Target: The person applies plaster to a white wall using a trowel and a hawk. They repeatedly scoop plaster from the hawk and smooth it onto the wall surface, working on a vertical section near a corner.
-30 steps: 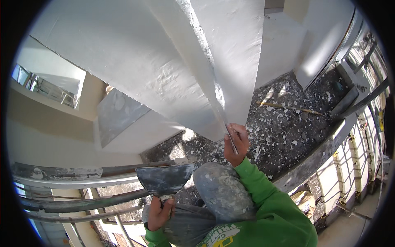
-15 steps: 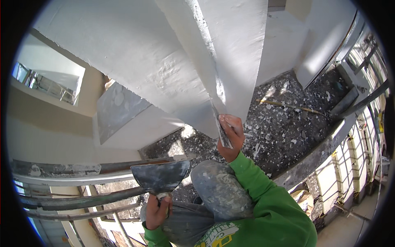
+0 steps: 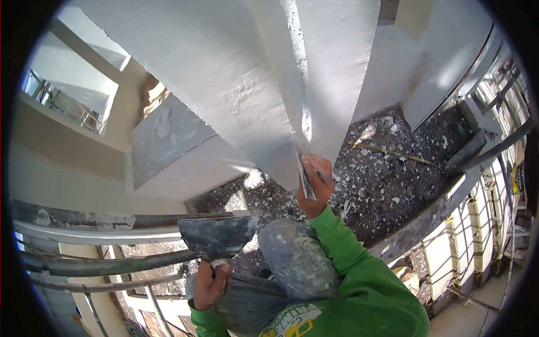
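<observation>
Our left hand (image 3: 210, 289), grip closed around a wide putty knife (image 3: 219, 238) at seven o'clock; our right hand (image 3: 319, 182), grip clamped on an edge-on metal blade (image 3: 304, 177) near centre, toward four o'clock, which we judge could gouge the white plaster (image 3: 208, 73) if tilted.

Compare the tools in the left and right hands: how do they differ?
The broad scraper in the left hand shows a dark, fan-shaped face; the slim tool in the right hand is seen nearly edge-on. The broad scraper is held away from the white surface; the slim tool slants up to it, its tip touching or very near. Each is gripped in one bare hand.
</observation>
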Action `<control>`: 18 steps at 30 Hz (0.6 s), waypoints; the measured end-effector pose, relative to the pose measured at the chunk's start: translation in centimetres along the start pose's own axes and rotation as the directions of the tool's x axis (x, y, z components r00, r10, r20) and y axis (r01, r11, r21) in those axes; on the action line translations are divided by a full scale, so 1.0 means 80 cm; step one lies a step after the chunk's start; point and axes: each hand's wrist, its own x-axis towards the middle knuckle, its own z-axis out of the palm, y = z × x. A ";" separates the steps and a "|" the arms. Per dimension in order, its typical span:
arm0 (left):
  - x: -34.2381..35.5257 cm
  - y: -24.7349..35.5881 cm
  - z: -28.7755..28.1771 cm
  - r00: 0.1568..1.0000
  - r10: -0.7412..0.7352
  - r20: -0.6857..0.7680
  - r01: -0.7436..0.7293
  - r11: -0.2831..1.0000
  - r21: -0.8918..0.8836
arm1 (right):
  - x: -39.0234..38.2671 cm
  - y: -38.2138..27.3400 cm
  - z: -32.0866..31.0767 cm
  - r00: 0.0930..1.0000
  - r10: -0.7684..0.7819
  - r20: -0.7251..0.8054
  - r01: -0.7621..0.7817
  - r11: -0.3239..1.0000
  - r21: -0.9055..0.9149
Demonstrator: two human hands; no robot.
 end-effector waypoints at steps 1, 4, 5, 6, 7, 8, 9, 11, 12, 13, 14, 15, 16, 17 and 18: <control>0.000 0.000 -0.001 1.000 0.001 0.006 -0.001 1.000 -0.001 | 0.002 0.000 0.000 1.000 -0.014 -0.012 0.013 1.000 -0.011; -0.001 -0.004 -0.003 1.000 -0.012 0.007 0.012 1.000 -0.021 | 0.027 -0.014 -0.002 1.000 -0.028 0.013 0.028 1.000 -0.009; -0.001 -0.005 -0.003 1.000 -0.018 0.004 0.018 0.999 -0.031 | 0.032 -0.017 0.000 0.999 -0.043 -0.004 0.043 0.999 -0.007; -0.001 -0.004 -0.002 1.000 -0.015 0.006 0.015 1.000 -0.021 | 0.038 -0.019 0.001 0.998 -0.061 -0.023 0.061 0.998 -0.005; 0.000 -0.001 -0.001 1.000 -0.012 0.008 0.012 1.000 -0.011 | 0.045 -0.021 0.003 0.996 -0.079 -0.043 0.079 0.997 -0.003; 0.000 0.001 0.000 1.000 -0.009 0.010 0.009 1.000 -0.001 | 0.051 -0.024 0.004 0.994 -0.090 -0.060 0.089 0.996 -0.022; 0.000 0.000 0.000 1.000 -0.003 0.008 0.003 1.000 -0.010 | 0.059 -0.027 0.005 0.992 -0.106 -0.074 0.103 0.994 -0.041; 0.001 -0.001 0.000 1.000 0.010 0.007 -0.010 0.999 -0.030 | 0.074 -0.035 0.007 0.987 -0.130 -0.098 0.125 0.990 -0.058; 0.001 0.000 -0.001 1.000 0.003 0.009 -0.003 1.000 -0.023 | 0.081 -0.039 0.008 0.984 -0.140 -0.113 0.135 0.990 -0.051; 0.000 0.000 -0.003 1.000 -0.004 0.012 0.004 1.000 -0.015 | 0.088 -0.044 0.009 0.980 -0.148 -0.129 0.144 0.989 -0.045; -0.001 0.001 -0.004 1.000 -0.011 0.015 0.011 1.000 -0.006 | 0.094 -0.049 0.009 0.981 -0.138 -0.134 0.134 0.990 -0.040; 0.000 0.002 -0.004 1.000 0.000 0.015 0.000 1.000 -0.014 | 0.101 -0.055 0.008 0.982 -0.135 -0.135 0.131 0.991 -0.042; 0.000 0.005 -0.003 1.000 0.011 0.015 -0.010 1.000 -0.021 | 0.107 -0.059 0.007 0.982 -0.132 -0.136 0.127 0.991 -0.044; 0.000 0.006 -0.002 1.000 0.021 0.015 -0.021 0.999 -0.027 | 0.111 -0.062 0.008 0.981 -0.138 -0.139 0.133 0.990 -0.047; 0.001 0.005 -0.003 0.999 0.028 0.021 -0.028 0.999 -0.026 | 0.115 -0.064 0.007 0.979 -0.147 -0.144 0.141 0.989 -0.051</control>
